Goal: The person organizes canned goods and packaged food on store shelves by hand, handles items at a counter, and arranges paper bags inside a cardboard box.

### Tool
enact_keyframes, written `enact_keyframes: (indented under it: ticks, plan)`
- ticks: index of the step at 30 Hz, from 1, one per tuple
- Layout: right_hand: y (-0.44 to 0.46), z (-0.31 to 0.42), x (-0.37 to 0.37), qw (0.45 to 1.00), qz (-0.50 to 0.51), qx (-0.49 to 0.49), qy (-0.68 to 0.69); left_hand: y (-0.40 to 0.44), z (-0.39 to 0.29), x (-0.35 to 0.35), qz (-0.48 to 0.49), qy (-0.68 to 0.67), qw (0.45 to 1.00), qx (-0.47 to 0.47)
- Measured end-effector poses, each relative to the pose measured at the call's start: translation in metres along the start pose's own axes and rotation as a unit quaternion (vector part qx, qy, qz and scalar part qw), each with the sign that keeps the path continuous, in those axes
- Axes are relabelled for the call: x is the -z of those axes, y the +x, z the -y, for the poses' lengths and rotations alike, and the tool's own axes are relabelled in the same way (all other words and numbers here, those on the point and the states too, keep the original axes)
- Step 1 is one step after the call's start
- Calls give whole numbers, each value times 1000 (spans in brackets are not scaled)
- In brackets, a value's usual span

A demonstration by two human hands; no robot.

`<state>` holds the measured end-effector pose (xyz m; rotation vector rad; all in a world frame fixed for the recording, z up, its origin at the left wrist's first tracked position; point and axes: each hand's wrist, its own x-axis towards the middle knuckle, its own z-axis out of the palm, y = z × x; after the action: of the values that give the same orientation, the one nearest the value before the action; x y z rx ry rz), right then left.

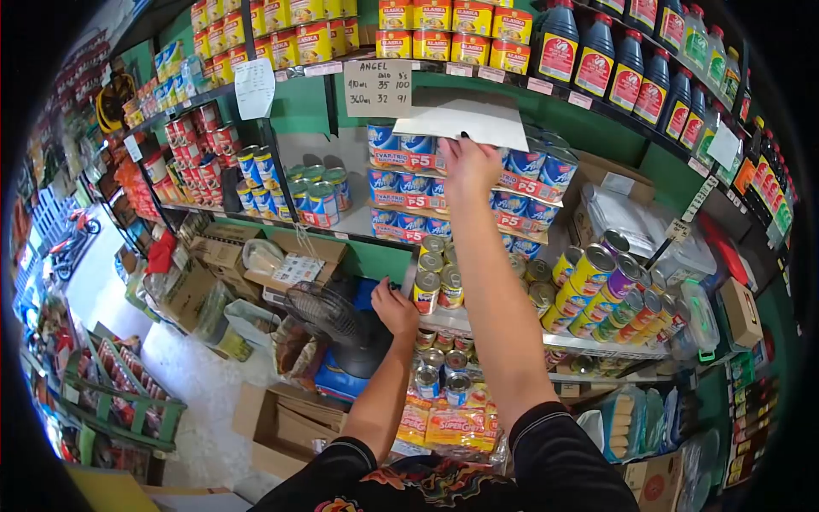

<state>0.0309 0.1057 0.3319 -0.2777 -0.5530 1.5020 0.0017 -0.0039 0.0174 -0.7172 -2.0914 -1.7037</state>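
Observation:
My right hand (472,166) is raised to the middle shelf, its fingers closed on the near edge of a white sheet of card (469,115). The card lies over the top of stacked blue-and-white can packs (409,183). Lower and to the left, my left hand (394,309) hangs beside the shelf edge, near the yellow-labelled cans (426,290) and the black fan (322,314). Its fingers are bent and apart, with nothing visible in them.
Yellow cans (314,43) and dark bottles (595,61) line the upper shelf. A handwritten sign (377,89) hangs from its edge. More cans (589,282) stand stacked at the right. An open cardboard box (273,431) sits on the floor below.

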Motion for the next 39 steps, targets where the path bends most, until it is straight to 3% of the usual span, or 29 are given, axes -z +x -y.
enact_keyframes:
  ticks: [2, 5, 8, 9, 10, 11, 14, 18, 24, 27, 30, 32, 36, 39]
  plan:
    - [6, -19, -6, 999, 17, -42, -3, 0, -1, 1, 10, 3, 1000, 7]
    - [-17, -22, 19, 976, 89, -198, -15, 1, 0, 3, 18, -5, 1000, 3]
    - [-38, -2, 34, 973, 123, -22, -193, 2, -2, 0, 8, -8, 1000, -10]
    - [-27, 4, 40, 920, 131, 162, -331, 1, -3, 2, 6, -5, 1000, -15]
    - [-9, 12, 44, 816, 135, 337, -449, 2, -5, 4, 6, -4, 1000, -13]
    - [7, 18, 48, 667, 132, 492, -544, 2, -8, 6, 7, -2, 1000, -11]
    - [42, 27, 44, 505, 167, 550, -644, 1, -6, 4, 5, 5, 1000, -2]
    - [67, 19, 42, 414, 223, 549, -690, 0, -6, 4, 4, 10, 1000, 0]
    - [77, 8, 30, 457, 274, 508, -677, 0, -7, 2, -2, 10, 1000, 4]
    - [78, 13, 26, 423, 264, 496, -711, -1, -7, 3, -1, 7, 1000, 5]
    - [97, 5, 30, 427, 268, 501, -703, -1, -2, -2, -23, 3, 1000, -21]
    - [89, 10, 30, 408, 243, 604, -640, 1, -6, -2, -21, 0, 999, -29]
    - [12, 64, 62, 553, 338, 594, -477, 2, 0, -3, -21, -14, 998, -55]
    - [-65, 88, 148, 624, 330, 512, -490, -1, 0, -1, -22, 15, 999, -47]
